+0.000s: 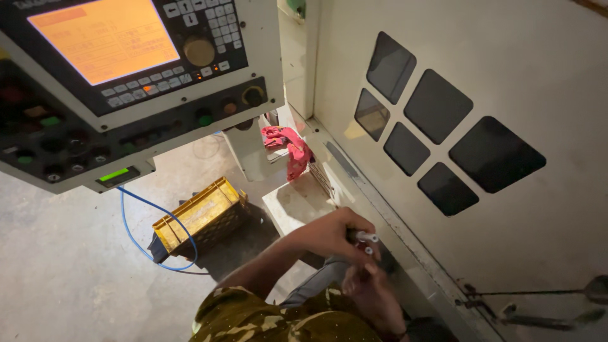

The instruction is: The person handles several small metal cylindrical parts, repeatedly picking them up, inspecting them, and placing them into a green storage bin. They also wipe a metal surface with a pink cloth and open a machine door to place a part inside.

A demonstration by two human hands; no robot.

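Hands together, low by the machine door (506, 76)

Left hand (332, 235) pinches small metal pieces (366, 238); right hand (373, 294) closes in underneath, maybe steadying (grip unclear). Yellow crate (199, 215) on the floor.

You see a yellow crate (199, 215) on the floor (63, 272), a blue cable (136, 234) beside it, and a red rag (290, 147) hanging near the control panel (126, 82).
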